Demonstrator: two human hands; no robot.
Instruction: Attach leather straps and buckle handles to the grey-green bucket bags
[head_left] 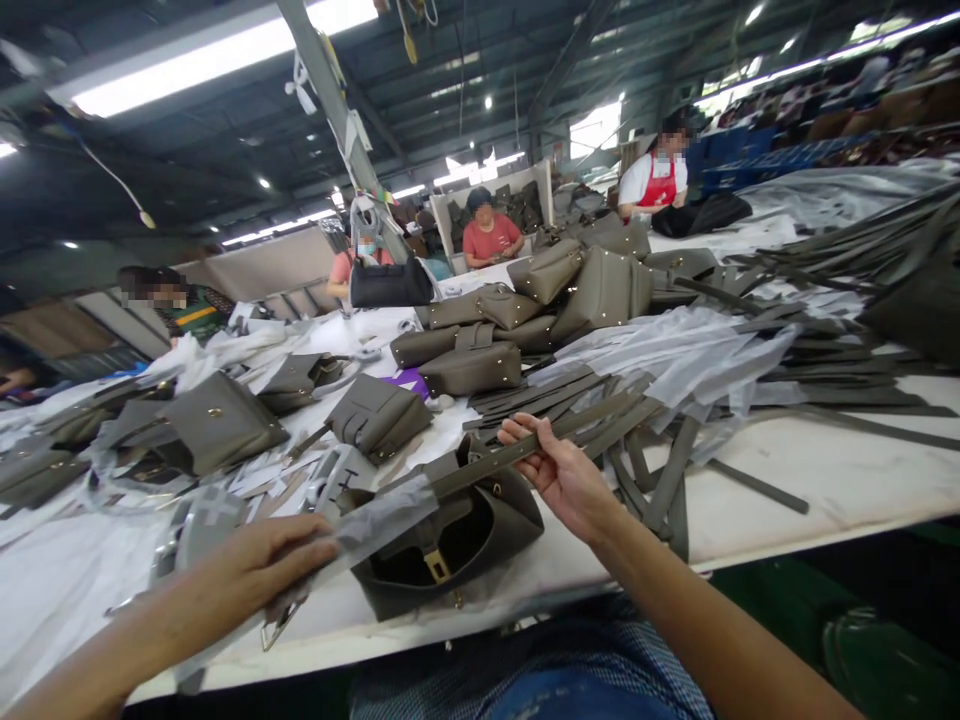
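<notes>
A long olive-grey bag strap (pixel 480 472) stretches between my two hands, partly wrapped in a translucent plastic sleeve (pixel 386 520). My left hand (pixel 281 562) is closed around the sleeved end, and a metal buckle (pixel 281 628) dangles just below it. My right hand (pixel 555 470) pinches the strap farther along, fingers curled beneath it and thumb on top. Under the strap stands an olive-grey handbag (pixel 480 560), its top gaping and a gold clasp (pixel 436 566) showing at the front.
Loose straps (pixel 675 460) and crumpled plastic film (pixel 697 350) cover the table to the right. Finished-looking bags (pixel 592 290) are heaped at the centre back; another bag (pixel 221 420) lies left. Several people work beyond, one in a red apron (pixel 660 185).
</notes>
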